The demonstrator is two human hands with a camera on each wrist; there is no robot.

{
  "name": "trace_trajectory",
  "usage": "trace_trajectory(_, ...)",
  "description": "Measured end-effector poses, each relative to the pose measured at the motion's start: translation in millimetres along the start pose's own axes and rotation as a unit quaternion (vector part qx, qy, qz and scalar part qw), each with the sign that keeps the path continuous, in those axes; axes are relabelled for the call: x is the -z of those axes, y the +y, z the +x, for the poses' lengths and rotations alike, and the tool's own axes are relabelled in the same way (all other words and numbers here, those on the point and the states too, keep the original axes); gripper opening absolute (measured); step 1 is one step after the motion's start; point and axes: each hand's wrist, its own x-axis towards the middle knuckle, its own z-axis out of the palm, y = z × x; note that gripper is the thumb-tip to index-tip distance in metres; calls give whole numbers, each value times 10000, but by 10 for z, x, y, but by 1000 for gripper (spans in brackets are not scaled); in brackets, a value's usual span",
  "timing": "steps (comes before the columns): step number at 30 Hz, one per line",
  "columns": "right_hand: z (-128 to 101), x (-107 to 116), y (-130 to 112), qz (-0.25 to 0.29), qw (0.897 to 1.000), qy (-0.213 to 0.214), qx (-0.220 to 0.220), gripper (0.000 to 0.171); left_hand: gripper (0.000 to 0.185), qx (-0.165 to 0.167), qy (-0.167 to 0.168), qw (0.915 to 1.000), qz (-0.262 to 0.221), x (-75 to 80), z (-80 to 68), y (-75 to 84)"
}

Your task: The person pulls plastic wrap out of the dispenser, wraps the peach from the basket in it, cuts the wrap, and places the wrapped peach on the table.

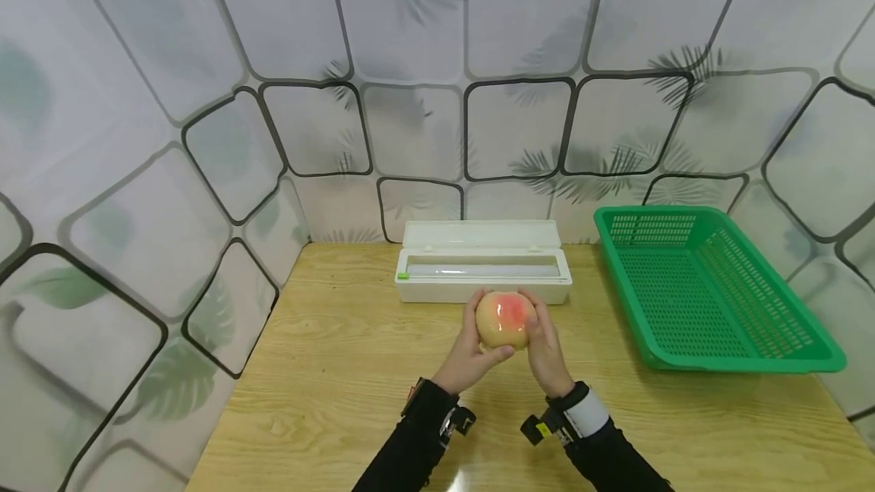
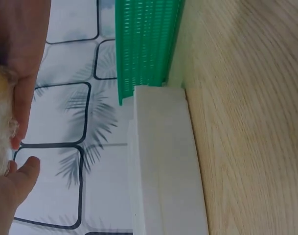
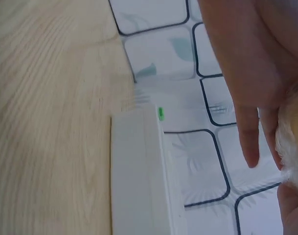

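Note:
Between my two hands a yellow peach with a red blush is held up over the table, in front of the dispenser. My left hand grips it from the left, thumb along its lower side. On the opposite side my right hand holds it with curled fingers. Clear, crinkled cling film wraps the peach, bunched at its underside in both wrist views. Just beyond stands a white cling film dispenser with its lid raised and a roll inside.
A green perforated plastic basket sits at the right of the wooden table. Behind the table hangs a patterned cloth backdrop, which also runs along the left side. A small green tab is on the dispenser's left end.

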Motion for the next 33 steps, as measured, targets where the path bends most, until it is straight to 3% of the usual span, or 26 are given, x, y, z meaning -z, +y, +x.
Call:
trace_trajectory(10, -5, -20, 24, 548, 9983, -106, -137, 40, 82, 60, 201, 9994, -266, -36, -1, -85)
trace_trajectory(16, -19, 30, 18, 292, 9977, -458, -398, 38, 88, 166, -220, 9996, -93, 51, -64, -27)
trace_trajectory(19, -14, 52, 15, 6, 9983, -479, -324, 38, 83, 25, -398, 9992, 81, 90, -72, 14)
trace_trajectory(21, -16, 57, 14, -112, 9987, -478, -152, 39, 80, 109, -407, 9991, 79, 95, -74, 24)
trace_trajectory(27, -28, 64, 41, -232, 9963, -558, 614, 42, 70, 859, -89, 9942, -640, 60, -65, -91)
trace_trajectory(33, -19, 56, 76, -452, 9930, -453, 989, 40, 59, 1099, -78, 9817, -1551, 33, -76, -241)
